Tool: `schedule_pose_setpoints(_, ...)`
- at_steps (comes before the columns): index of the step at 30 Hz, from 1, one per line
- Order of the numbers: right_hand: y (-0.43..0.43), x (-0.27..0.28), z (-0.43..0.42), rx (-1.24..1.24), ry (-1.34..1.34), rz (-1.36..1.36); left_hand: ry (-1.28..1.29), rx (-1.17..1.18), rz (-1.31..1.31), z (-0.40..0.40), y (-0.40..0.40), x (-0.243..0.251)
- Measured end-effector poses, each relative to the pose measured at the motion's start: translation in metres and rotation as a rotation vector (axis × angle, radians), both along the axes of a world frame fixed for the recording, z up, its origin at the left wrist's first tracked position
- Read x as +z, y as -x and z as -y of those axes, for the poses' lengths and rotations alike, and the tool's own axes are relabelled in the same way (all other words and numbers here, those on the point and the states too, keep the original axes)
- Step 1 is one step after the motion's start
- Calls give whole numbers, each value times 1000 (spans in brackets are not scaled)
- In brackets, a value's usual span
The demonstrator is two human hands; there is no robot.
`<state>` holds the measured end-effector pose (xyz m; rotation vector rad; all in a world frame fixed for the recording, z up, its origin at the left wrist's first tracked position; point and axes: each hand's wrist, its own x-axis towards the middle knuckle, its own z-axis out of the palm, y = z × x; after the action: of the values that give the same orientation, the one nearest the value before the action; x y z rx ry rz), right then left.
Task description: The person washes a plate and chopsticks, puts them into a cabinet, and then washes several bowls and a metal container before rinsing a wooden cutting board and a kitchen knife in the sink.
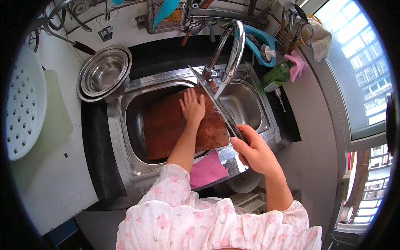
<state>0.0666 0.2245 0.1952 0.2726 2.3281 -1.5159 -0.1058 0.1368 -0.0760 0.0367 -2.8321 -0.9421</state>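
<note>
A wet wooden cutting board (172, 125) rests slanted over the left basin of a steel double sink (134, 170). My left hand (192, 107) lies on the board with its fingers spread. In my right hand (257, 151) is the dark handle of a kitchen knife (215, 100), whose blade points up and to the left, over the board's right edge. Water runs from the chrome faucet (239, 47) beside the blade. Whether the blade touches the board I cannot tell. A pink cloth (207, 171) hangs at the sink's front edge.
Nested steel bowls (106, 75) stand left of the sink. Behind the right basin are a blue plastic basket (259, 43) and a green bottle (276, 76) with a pink cloth on top. A white perforated tray (26, 103) is at far left. Utensils hang along the back wall.
</note>
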Motion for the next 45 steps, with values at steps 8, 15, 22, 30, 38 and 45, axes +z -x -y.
schedule_pose_setpoints(8,2,2,2,-7,68,10,-52,-213,-121,-24,-35,19)
schedule_pose_setpoints(15,3,-1,7,18,49,38,-1,-102,114,4,23,3)
schedule_pose_setpoints(22,-9,1,-2,11,108,70,-49,90,111,36,-49,-20)
schedule_pose_setpoints(30,-20,-9,-4,2,187,34,-342,-162,-126,-45,-119,54)
schedule_pose_setpoints(38,-32,-28,9,-63,177,-45,-22,-88,-64,-13,-137,27)
schedule_pose_setpoints(45,-43,-51,26,-56,17,-250,18,41,-71,-14,-129,7)
